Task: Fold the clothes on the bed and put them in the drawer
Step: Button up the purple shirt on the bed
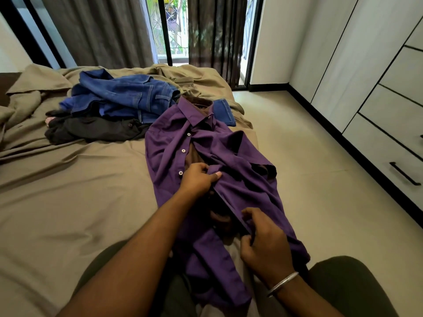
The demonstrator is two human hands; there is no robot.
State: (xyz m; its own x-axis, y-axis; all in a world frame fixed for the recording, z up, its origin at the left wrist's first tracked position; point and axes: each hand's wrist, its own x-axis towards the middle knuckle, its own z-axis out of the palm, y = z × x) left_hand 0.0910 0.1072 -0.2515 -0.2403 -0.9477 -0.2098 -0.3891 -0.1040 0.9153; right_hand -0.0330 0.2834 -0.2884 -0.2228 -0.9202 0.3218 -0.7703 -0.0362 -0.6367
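Purple shirt [201,156] lies collar-away along our bed's [68,191] right edge. Our left hand [199,179] pinches its front placket mid-chest; our right hand [263,243] grips the same edge lower down. Blue jeans [121,94] and dark clothes [96,129] lie behind; drawers [389,124] stand right.

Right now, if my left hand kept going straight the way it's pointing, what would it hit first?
Your left hand points up the purple shirt, which it already grips at the placket, so more shirt front comes first, probably toward the collar; depth is unclear.
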